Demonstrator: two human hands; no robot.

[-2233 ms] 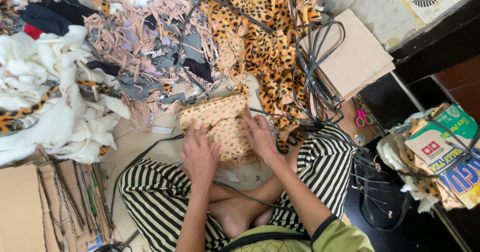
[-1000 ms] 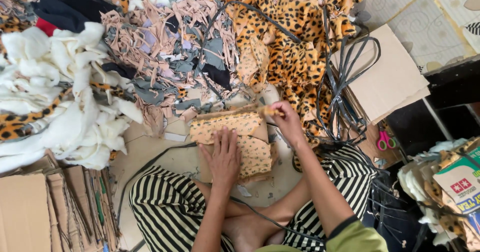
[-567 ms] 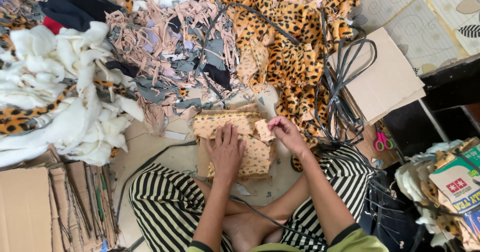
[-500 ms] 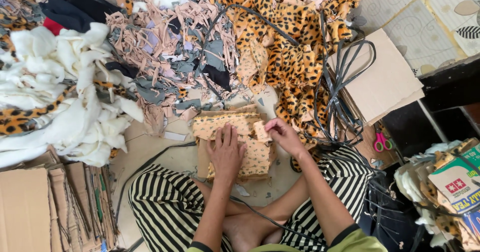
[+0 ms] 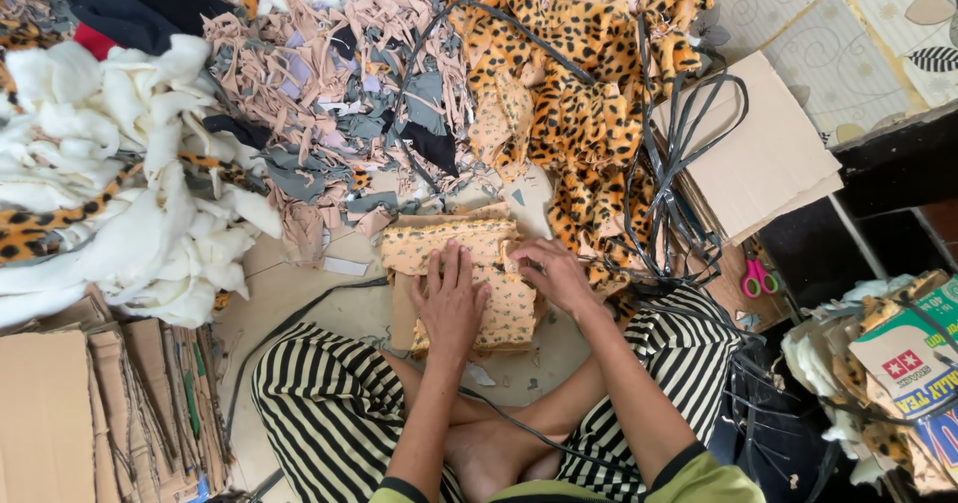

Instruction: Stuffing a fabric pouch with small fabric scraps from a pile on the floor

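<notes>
Fabric stack (image 5: 499, 263) sits at frame centre on card, between my knees; I see the left hand (image 5: 451, 303) spread flat, pinning it so nothing slides; the right hand (image 5: 557, 273) curls, pinching its right edge.

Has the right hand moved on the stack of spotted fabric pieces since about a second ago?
Yes. The right hand has come down from the stack's far right corner to its right edge, closer to the striped trousers.

The hands (image 5: 499, 288) cover the middle of the patterned fabric (image 5: 469, 249). The cardboard stack (image 5: 60, 413) and box (image 5: 913, 353) run off the edges.
</notes>
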